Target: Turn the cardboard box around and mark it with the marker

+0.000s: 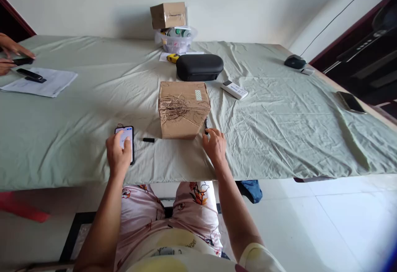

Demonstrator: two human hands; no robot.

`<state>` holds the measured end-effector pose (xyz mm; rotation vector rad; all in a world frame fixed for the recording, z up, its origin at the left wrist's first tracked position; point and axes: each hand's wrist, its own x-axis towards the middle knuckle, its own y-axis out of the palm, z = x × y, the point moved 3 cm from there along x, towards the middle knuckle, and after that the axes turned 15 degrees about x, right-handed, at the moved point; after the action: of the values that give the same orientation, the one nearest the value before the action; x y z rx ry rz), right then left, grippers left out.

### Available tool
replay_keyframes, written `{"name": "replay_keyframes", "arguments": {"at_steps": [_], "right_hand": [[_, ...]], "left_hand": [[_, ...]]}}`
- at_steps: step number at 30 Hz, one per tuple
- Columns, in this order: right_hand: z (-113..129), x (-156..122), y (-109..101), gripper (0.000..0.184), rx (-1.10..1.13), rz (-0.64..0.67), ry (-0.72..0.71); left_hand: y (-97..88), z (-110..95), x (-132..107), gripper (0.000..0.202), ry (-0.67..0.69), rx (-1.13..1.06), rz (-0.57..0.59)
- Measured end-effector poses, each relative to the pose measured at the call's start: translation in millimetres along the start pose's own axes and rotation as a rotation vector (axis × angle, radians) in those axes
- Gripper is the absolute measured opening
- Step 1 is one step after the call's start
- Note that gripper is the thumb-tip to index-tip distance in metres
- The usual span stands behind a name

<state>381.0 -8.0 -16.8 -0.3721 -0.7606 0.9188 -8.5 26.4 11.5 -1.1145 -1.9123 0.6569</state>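
My left hand (118, 152) rests over a phone (127, 133) lying on the cloth, its lit screen partly covered. Thumb and index finger are apart on the screen, and the hand does not grip the phone. My right hand (215, 145) is curled beside the right side of a cardboard box (178, 123), its fingertips closed at the near end of a black marker (206, 123). Dark scribbled lines and a small patterned sticker mark the box. Between phone and box lies a black marker cap (148, 140).
Behind the box are a black hard case (200, 67), a yellow tape measure (173, 58) and a white box (235, 90). A plastic basket (176, 42) carries a smaller carton (169, 15). Another person's hands (12, 52) are near papers (58, 82) at left. Another phone (350, 102) lies right.
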Motion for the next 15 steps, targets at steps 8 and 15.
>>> {"name": "replay_keyframes", "arguments": {"at_steps": [8, 15], "right_hand": [[11, 2, 7, 0.039, 0.207, -0.033, -0.068], [28, -21, 28, 0.053, 0.288, 0.069, -0.054]], "left_hand": [[6.3, -91, 2, 0.073, 0.268, -0.373, 0.047], [14.5, -160, 24, 0.062, 0.485, -0.473, 0.039]]}}
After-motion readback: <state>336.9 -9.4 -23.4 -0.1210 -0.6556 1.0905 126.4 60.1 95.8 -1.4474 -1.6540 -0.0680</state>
